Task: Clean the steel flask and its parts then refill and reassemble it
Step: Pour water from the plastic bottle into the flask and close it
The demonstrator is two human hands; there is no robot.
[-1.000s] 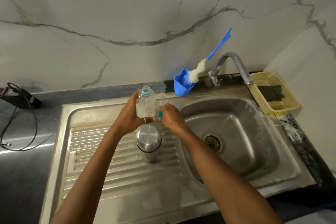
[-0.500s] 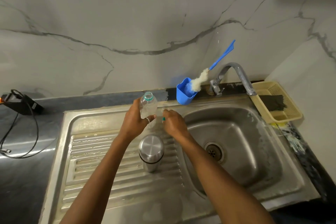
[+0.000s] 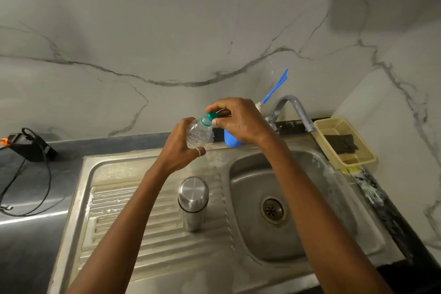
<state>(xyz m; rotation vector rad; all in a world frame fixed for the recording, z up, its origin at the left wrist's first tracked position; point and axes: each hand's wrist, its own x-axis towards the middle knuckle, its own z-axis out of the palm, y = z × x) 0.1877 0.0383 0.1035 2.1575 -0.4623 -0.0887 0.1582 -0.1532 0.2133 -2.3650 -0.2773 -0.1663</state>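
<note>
**Up goes the plastic bottle (image 3: 199,136), teal cap (image 3: 211,116) at its mouth**

Since a second ago both hands have risen from just above the steel flask (image 3: 193,196) toward the back edge of the tabletop (image 3: 35,198). The plastic bottle now leans with its neck to the right. The left grip (image 3: 177,148) is wrapped round the bottle's body. The right grip (image 3: 238,119) pinches the teal cap between thumb and fingertips, right at the bottle's mouth. Whether the cap already sits on the thread cannot be told.

The step in hand looks like capping the bottle. The plastic is thin and crinkled, so it probably wants a light hold that does not cave the wall in. The cap should go square on the neck before any turn, or the threads may cross. Drops show on the back of the right hand, so wet fingertips could slip on the small cap.

The plastic bottle looks clear and close to empty; a little water may remain unseen. The steel flask stands upright on the drainboard (image 3: 202,258), just left of the basin (image 3: 245,234) and apart from both hands. Its lid is on and its contents are hidden. A blue cup (image 3: 230,141) at the back edge, behind the right hand, holds a brush with its blue handle (image 3: 274,89) sticking up. Past the tap (image 3: 296,108), toward the back right corner, a yellow basket (image 3: 355,163) holds a dark scrub pad (image 3: 343,144).
</note>
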